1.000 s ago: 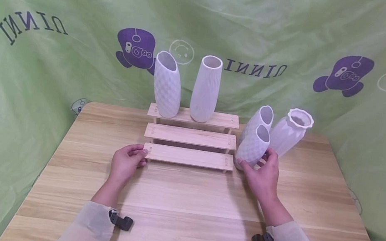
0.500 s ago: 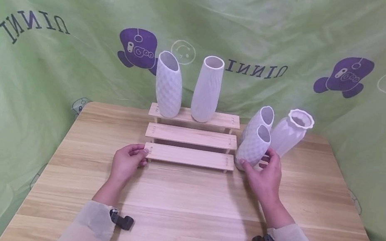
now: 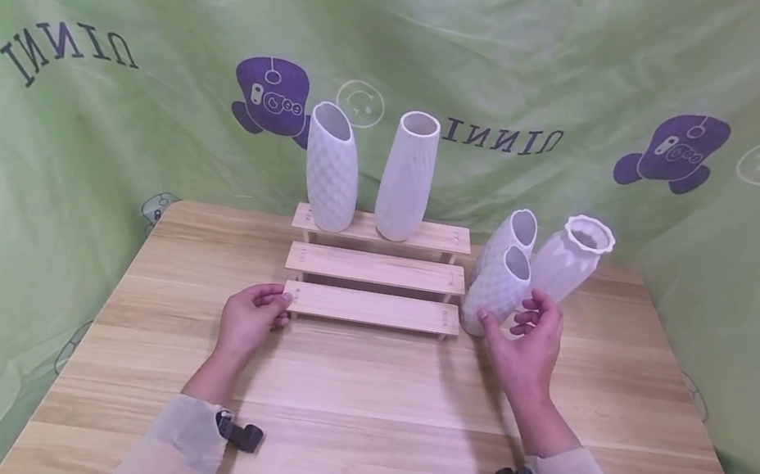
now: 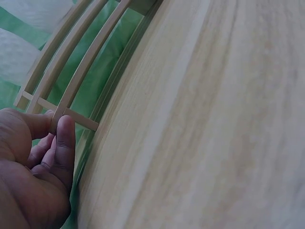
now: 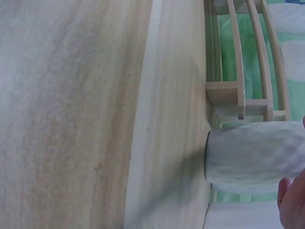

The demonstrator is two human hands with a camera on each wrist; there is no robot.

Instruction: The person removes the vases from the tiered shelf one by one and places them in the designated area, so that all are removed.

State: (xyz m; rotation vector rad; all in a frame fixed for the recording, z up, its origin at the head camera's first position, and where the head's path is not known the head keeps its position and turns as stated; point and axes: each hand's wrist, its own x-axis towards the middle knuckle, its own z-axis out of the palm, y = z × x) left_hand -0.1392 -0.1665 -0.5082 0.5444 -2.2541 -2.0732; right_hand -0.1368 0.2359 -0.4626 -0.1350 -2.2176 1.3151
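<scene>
The left hand (image 3: pixel 250 324) pinches the left end of the lowest board of a three-step wooden shelf (image 3: pixel 369 308); in the left wrist view, thumb and fingers of the left hand (image 4: pixel 40 167) hold the shelf (image 4: pixel 78 78) by its corner. Beside the shelf's right end stands a white dimpled vase (image 3: pixel 496 293), also in the right wrist view as a pale vase (image 5: pixel 252 152). The right hand (image 3: pixel 528 350) is at this vase's right side, fingers loosely bent, thumb at its lower part; whether it touches is unclear. Only part of the right hand (image 5: pixel 293 202) shows in the right wrist view.
Two tall white vases, one slant-mouthed (image 3: pixel 332 171) and one round-mouthed (image 3: pixel 406 179), stand on the top board. Behind the dimpled vase are a similar vase (image 3: pixel 517 230) and a fluted one with a wavy rim (image 3: pixel 569 259). A green curtain (image 3: pixel 501 41) surrounds the wooden table (image 3: pixel 347 447).
The right hand's fingers have opened and drawn slightly right, away from the front dimpled vase. The left hand keeps its hold on the shelf, and the vases stand where they were.
</scene>
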